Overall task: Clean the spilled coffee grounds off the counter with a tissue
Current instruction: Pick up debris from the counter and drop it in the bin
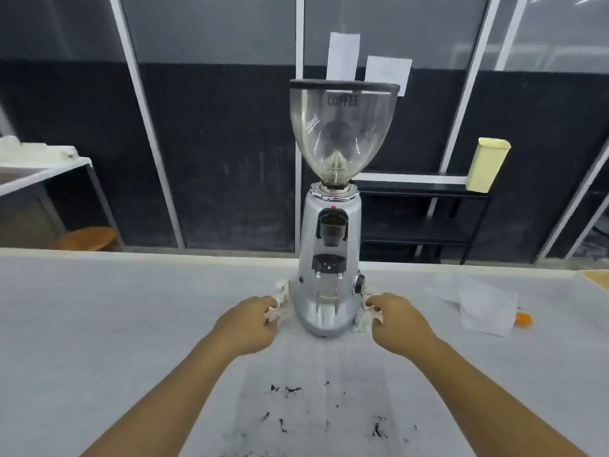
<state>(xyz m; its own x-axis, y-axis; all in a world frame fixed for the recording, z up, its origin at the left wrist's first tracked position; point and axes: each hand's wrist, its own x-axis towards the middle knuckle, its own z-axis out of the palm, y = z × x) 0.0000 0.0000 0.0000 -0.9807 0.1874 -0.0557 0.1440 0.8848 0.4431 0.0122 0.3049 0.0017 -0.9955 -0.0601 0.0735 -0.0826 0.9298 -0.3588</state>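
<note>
White surface [99, 324] fills the lower half of the view, with dark glass panels behind its far edge. A silver coffee grinder [329, 225] stands upright at mid-surface; it has a clear hopper on top marked COFFEE. Behind the surface we see a black shelf [421, 192] at right with a pale yellow container [487, 164] on it, and a wooden stool [89, 239] at far left. Both our arms reach forward to the grinder base. The left hand [245, 324] is just beside the base on its left, fingers curled, gripping the left tissue wad [280, 301], which is crumpled and touching the base. The right hand [400, 321] mirrors it on the other side, fingers curled and pinching the right tissue wad [362, 319], also against the base. We can't tell if the two wads are one piece running behind the grinder. A clear plastic bag [484, 308] lies flat at right, well apart from the hands, with a small orange object [523, 318] at its near corner. The coffee grounds [286, 389] are dark specks scattered on the surface between our forearms, nearer to us than the grinder and apart from both wads.
</note>
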